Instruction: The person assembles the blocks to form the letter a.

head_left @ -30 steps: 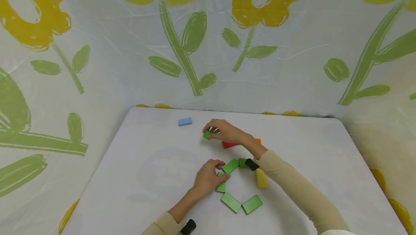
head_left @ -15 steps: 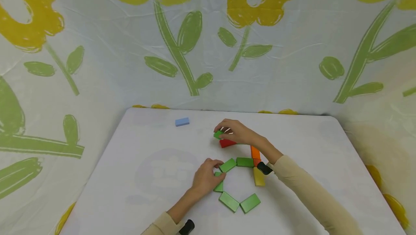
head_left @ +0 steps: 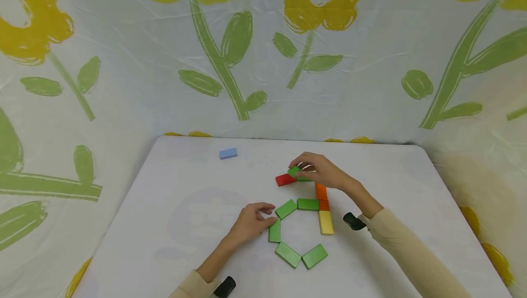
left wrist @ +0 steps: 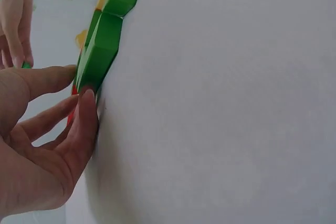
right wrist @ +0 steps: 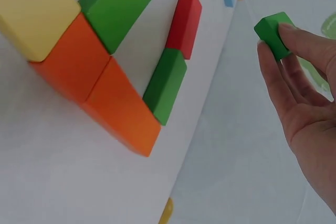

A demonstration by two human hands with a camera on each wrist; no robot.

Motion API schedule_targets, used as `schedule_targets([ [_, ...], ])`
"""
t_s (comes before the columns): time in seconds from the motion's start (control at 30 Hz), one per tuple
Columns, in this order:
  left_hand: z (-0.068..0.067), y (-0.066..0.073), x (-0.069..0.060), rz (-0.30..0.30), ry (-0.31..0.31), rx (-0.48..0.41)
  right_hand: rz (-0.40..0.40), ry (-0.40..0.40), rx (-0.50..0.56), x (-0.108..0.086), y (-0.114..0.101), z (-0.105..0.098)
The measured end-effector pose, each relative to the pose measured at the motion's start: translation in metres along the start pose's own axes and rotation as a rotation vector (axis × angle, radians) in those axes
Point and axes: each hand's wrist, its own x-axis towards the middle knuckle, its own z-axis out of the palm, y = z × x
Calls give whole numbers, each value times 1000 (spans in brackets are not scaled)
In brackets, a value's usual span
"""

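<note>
My right hand (head_left: 323,170) pinches a green block (right wrist: 275,32) between thumb and fingers, held above the table near the red block (head_left: 284,180) and a flat green block (right wrist: 165,87). My left hand (head_left: 249,222) is beside the left side of a ring of green blocks, fingers loosely extended. Its fingertips are at the corner where the left green block (head_left: 274,231) meets the upper-left green block (head_left: 286,208); whether they touch is hard to tell. In the left wrist view, that hand's thumb and a finger lie by the end of a green block (left wrist: 100,51).
Another green block (head_left: 308,204) joins the ring to a column of a large orange block (head_left: 321,192), a smaller orange block (head_left: 324,205) and a yellow block (head_left: 326,223). Two green blocks lie at the ring's front. A blue block (head_left: 228,154) lies far back on the white table (head_left: 185,170).
My right hand has carried the green block rightward, from left of the red block to over its right end. My left hand has drawn back slightly to the left from the ring.
</note>
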Motion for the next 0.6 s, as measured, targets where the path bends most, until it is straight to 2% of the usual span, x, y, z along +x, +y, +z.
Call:
schedule_targets([
  [0.27, -4, -4, -5, -22, -45, -85, 43, 14, 19, -24, 3, -2],
  [0.6, -6, -5, -6, -70, -67, -112, 58, 40, -15, -49, 8, -3],
])
